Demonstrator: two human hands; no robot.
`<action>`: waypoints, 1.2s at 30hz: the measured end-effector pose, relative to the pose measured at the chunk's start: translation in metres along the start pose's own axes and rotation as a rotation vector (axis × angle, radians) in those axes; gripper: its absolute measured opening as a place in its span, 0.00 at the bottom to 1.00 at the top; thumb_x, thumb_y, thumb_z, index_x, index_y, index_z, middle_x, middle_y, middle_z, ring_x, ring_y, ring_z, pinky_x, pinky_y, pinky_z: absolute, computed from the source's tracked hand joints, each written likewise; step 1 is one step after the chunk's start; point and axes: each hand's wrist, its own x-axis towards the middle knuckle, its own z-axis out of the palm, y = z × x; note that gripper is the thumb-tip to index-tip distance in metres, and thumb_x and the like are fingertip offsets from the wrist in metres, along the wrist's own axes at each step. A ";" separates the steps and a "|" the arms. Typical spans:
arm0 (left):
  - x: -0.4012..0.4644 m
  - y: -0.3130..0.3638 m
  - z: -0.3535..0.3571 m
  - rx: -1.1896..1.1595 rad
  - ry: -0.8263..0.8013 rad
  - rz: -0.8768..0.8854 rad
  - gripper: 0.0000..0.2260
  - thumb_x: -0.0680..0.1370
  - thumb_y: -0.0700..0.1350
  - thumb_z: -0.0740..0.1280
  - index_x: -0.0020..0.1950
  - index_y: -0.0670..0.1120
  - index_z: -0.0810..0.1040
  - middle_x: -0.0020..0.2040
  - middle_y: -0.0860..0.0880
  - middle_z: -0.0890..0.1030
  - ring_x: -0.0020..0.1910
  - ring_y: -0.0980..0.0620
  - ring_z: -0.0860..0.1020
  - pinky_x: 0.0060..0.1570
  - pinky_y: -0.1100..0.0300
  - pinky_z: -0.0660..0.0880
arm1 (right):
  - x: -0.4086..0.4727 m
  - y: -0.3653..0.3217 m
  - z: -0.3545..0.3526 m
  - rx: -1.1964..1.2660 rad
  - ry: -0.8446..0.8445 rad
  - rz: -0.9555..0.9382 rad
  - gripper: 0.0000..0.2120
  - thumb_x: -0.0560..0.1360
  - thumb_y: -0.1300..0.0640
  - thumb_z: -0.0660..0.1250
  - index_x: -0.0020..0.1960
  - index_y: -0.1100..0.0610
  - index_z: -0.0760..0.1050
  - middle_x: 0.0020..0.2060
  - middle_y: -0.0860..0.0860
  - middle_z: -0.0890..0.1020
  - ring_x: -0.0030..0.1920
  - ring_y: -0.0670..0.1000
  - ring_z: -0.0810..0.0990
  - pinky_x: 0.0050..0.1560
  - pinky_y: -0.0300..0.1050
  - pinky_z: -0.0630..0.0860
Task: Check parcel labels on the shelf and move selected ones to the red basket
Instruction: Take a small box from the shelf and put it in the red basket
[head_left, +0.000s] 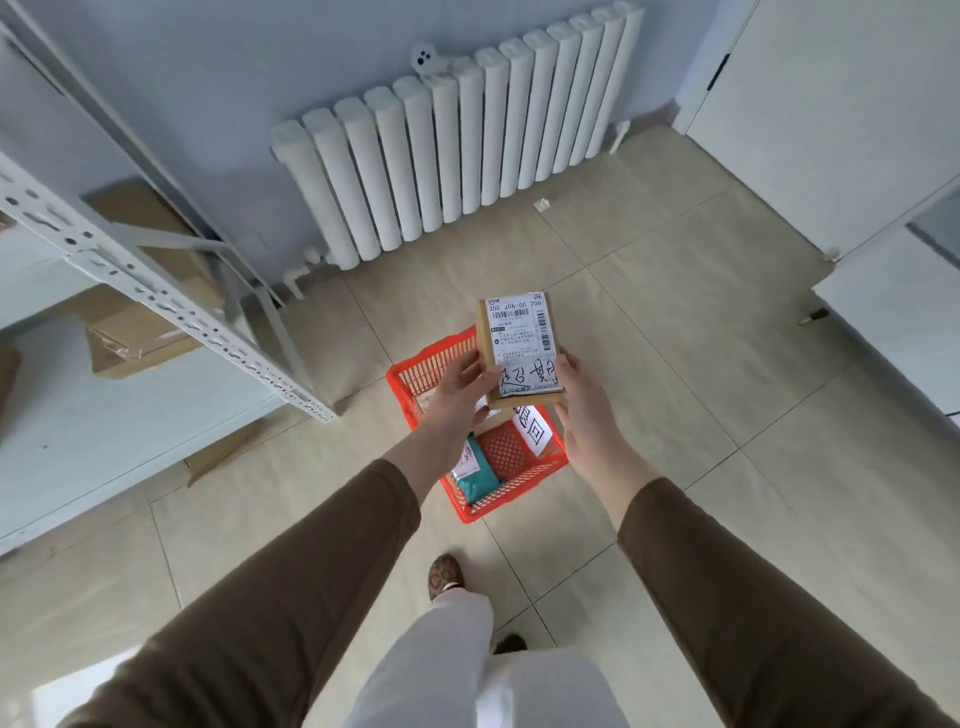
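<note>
Bright even daylight, soft shadows, strong wide-angle bending at edges, slight softness.

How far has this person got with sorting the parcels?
Partly through, it seems. Done: the red basket on the floor already holds a teal packet and a white sheet. In hand: the left hand and right hand hold a cardboard box above the basket, label up. Left: brown boxes still sit on the shelf.

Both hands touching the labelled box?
Touching. Head view: left hand grips the labelled box at its left edge, right hand its lower right corner.
</note>
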 end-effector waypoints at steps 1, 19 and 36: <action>0.011 -0.006 0.003 -0.005 0.018 -0.012 0.19 0.79 0.48 0.73 0.69 0.53 0.75 0.65 0.50 0.83 0.61 0.48 0.83 0.66 0.45 0.78 | 0.013 0.007 -0.003 -0.019 -0.016 0.013 0.11 0.85 0.45 0.59 0.61 0.46 0.77 0.54 0.49 0.86 0.56 0.50 0.84 0.54 0.44 0.77; 0.199 -0.253 0.010 -0.120 0.241 -0.253 0.17 0.82 0.39 0.70 0.69 0.47 0.72 0.55 0.52 0.84 0.52 0.53 0.83 0.50 0.59 0.81 | 0.222 0.248 -0.078 -0.305 -0.265 0.356 0.14 0.86 0.50 0.60 0.69 0.51 0.74 0.58 0.53 0.86 0.51 0.53 0.88 0.48 0.49 0.85; 0.361 -0.420 -0.050 -0.052 0.239 -0.305 0.18 0.86 0.46 0.62 0.76 0.44 0.69 0.65 0.42 0.81 0.63 0.43 0.82 0.66 0.46 0.79 | 0.359 0.435 -0.064 -0.478 -0.245 0.601 0.16 0.88 0.56 0.55 0.73 0.51 0.72 0.66 0.54 0.81 0.61 0.56 0.82 0.58 0.51 0.81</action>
